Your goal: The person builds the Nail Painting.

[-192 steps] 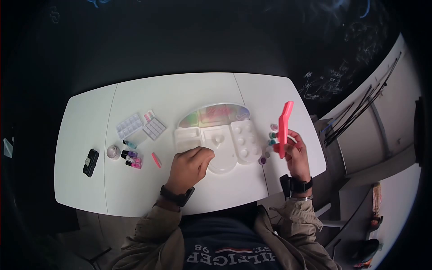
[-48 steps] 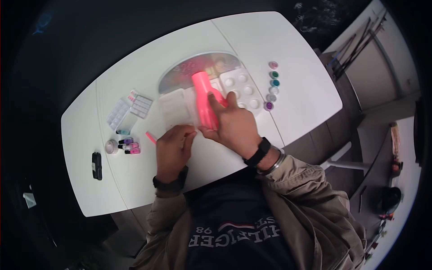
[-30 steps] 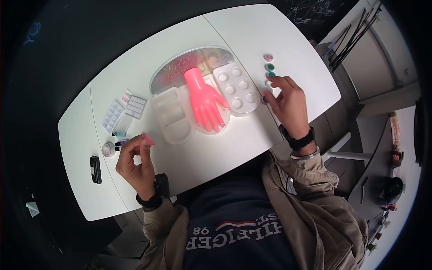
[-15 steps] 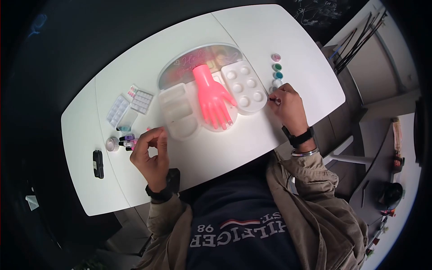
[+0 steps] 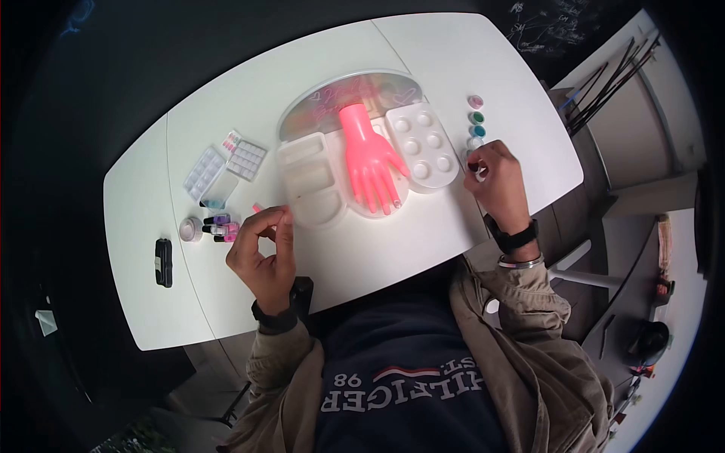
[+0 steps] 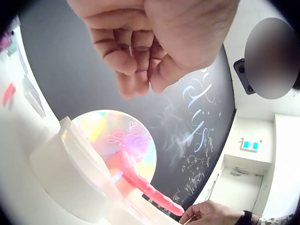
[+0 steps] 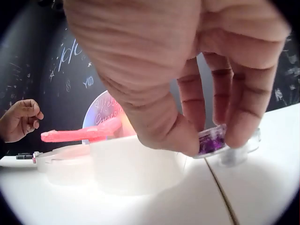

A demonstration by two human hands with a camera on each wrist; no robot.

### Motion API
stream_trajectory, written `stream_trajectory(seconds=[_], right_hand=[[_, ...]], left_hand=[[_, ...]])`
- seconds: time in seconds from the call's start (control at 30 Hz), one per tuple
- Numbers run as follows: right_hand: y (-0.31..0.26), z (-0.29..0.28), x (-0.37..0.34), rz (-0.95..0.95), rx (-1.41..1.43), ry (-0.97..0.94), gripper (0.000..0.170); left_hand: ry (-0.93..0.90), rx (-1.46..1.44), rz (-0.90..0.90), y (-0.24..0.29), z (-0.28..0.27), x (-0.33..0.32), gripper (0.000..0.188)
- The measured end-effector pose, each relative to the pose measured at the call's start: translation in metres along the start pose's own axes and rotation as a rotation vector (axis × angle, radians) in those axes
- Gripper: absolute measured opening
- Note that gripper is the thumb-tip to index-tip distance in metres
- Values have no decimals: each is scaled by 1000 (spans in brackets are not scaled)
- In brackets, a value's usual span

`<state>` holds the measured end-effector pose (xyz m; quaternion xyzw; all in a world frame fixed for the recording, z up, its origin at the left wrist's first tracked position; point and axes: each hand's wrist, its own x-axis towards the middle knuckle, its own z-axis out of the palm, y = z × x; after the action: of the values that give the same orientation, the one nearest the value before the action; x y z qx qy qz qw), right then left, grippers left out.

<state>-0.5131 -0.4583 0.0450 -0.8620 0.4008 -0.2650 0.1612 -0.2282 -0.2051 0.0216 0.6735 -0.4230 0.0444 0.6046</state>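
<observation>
My right hand (image 5: 502, 185) pinches a small clear jar of purple glitter (image 7: 212, 144) between thumb and fingers, at the right of the table. Another clear round piece (image 7: 234, 157) shows beside it in the right wrist view. My left hand (image 5: 264, 253) hovers left of the tray (image 5: 316, 179), fingers loosely curled and thumb near the index finger, with nothing visible in it. A pink mannequin hand (image 5: 370, 162) lies palm down on the tray's middle part, fingers toward me. Behind it stands a shiny half-round panel (image 5: 306, 106) with lettering.
A palette with round wells (image 5: 411, 147) forms the tray's right side. Small pots (image 5: 476, 118) line up beyond it. On the left lie nail polish bottles (image 5: 217, 219), a cream jar (image 5: 190, 229), compartment boxes (image 5: 204, 173), a pink strip (image 5: 257, 208) and a black case (image 5: 163, 263).
My right hand set the pink mannequin hand on the tray, let go, moved right to the pots and took hold of the purple glitter jar. The left hand shifted left, then slightly back.
</observation>
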Motion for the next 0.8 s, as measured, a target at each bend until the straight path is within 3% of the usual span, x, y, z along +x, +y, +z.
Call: stream_trajectory(seconds=[0.2,0.33,0.5,0.8], right_hand=[[-22,-13,31,-182,98,48,23],[-40,-6,54,-273,151,-44,19],[-50,23,83,-280,41,-161,14],[-42,56,94,-297,-19,-190,12]], left_hand=[[-3,-33,9,0,4,0,8],[-24,-28,1,4,6,0,9],[-94,-20,-3,7,5,-1,8],[-117,-44,-14,9,10,-4,9]])
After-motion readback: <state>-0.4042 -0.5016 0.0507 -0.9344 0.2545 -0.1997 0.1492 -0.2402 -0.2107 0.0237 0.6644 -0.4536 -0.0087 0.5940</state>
